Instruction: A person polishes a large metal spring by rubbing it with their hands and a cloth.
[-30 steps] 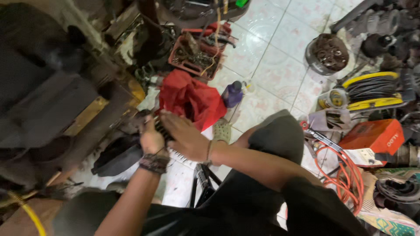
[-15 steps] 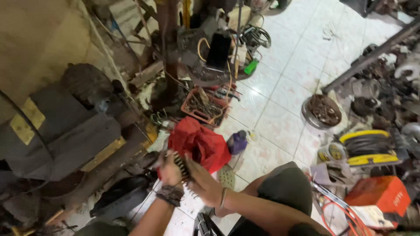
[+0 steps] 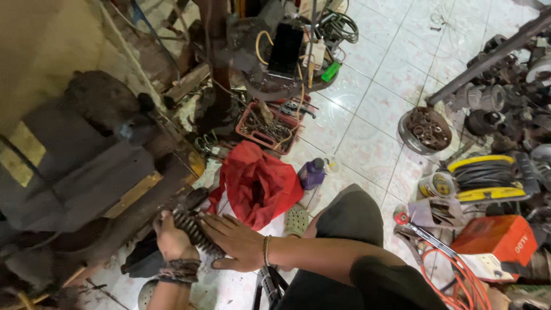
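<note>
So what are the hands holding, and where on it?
A dark coil spring: left hand grips its upper end, right hand lies flat over its lower part.

My left hand (image 3: 172,238) and right hand (image 3: 235,244) sit on a coil spring (image 3: 195,232), just below the cloth bag (image 3: 258,183). A bottle (image 3: 311,173) stands right of the bag; a parts tray (image 3: 267,126) lies beyond it; my knee (image 3: 350,215) lower right.

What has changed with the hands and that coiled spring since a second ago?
Little. The left hand still grips the dark coil spring, and the right hand still presses flat on it. Mainly the camera tilted up, showing more floor. The red cloth and purple bottle stayed put.
</note>
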